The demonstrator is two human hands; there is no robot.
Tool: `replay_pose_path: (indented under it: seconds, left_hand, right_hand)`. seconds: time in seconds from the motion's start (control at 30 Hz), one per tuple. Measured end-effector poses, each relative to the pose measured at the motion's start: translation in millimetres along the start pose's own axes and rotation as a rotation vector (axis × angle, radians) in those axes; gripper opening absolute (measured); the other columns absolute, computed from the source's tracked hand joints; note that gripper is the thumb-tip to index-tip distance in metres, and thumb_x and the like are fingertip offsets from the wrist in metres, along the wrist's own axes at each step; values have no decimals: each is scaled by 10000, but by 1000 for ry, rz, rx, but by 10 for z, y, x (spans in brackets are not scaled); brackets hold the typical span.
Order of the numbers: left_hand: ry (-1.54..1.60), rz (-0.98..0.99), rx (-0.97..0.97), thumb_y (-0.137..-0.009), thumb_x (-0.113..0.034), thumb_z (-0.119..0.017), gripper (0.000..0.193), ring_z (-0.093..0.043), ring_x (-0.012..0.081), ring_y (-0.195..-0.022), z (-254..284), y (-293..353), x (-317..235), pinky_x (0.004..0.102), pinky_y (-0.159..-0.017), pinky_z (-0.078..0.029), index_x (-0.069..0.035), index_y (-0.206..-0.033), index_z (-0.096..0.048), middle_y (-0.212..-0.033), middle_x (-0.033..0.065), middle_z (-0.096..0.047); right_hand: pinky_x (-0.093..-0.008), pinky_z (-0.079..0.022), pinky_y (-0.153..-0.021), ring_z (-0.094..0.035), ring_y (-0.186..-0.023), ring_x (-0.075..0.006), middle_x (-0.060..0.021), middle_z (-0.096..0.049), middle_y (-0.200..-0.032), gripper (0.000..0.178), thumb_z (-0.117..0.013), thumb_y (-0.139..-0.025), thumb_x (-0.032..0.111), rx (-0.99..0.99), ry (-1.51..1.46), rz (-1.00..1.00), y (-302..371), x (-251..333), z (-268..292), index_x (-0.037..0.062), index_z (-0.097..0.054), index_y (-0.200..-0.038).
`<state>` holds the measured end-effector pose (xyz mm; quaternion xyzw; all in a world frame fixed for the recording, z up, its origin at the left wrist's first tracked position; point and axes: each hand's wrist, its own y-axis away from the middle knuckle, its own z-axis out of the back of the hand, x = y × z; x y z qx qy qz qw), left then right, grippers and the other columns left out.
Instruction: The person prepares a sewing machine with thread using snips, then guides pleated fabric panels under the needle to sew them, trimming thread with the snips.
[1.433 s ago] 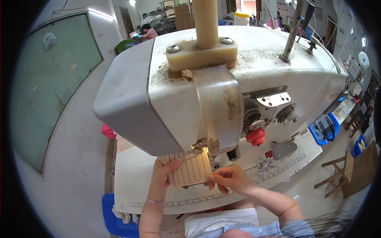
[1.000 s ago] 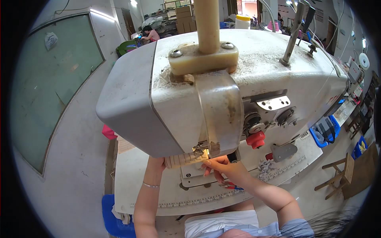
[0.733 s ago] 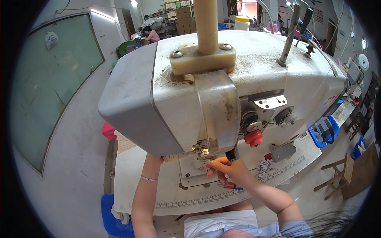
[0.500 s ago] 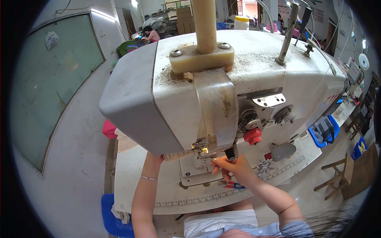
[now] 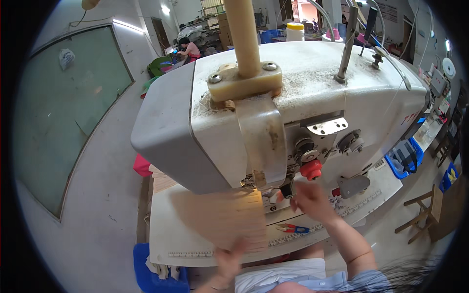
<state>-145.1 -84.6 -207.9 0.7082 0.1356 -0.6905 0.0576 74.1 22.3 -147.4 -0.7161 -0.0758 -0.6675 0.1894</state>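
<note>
A white industrial sewing machine (image 5: pixel 303 73) fills the middle of the view. Under its head lies a beige, faintly striped piece of fabric (image 5: pixel 220 215), lit by a small lamp near the needle area. My left hand (image 5: pixel 232 259), blurred, grips the fabric's near edge at the table's front. To the right of the needle area is my right hand (image 5: pixel 313 201), just below the red knob (image 5: pixel 311 169); its fingers are smeared by motion, and whether they hold anything does not show. Thread snips (image 5: pixel 294 228) with red and blue handles lie on the table between my hands.
A tape measure strip (image 5: pixel 195 254) runs along the table's front edge. More striped fabric (image 5: pixel 161 179) lies at the left behind the machine head. Blue bins (image 5: pixel 146 276) stand at lower left and right (image 5: pixel 415 156). A wooden stool (image 5: pixel 430 212) is at right; another person (image 5: pixel 190 49) sits far back.
My left hand has come from behind the machine head toward me, and the fabric now spreads over the table front. My right hand has shifted right, away from the needle area.
</note>
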Motion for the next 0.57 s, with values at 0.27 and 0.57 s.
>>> replay_pose_path:
  seconds: [0.27,0.57]
  left_hand:
    - [230,-87,202,-916,-102,-591,350,-566,162,-1039,-446,323,223,299,-910,-445,80,-1199,-495,-1162,116,-598]
    - [-24,245,1275,-963,-160,-507,481,-584,242,-1116,466,-15,-611,296,-982,-435,-91,-1417,-365,-1204,141,-612]
  right_hand:
    - [-220,-336,-504,-406,-581,-9,65,-490,-626,278,-614,-918,282,34,59,-212,134,-169,-274,13,-652,-854]
    - [-219,-296,-521,-362,-615,-14,74,-467,-627,312,-624,-912,290,48,184,-143,94,-263,-217,-7,-636,-819]
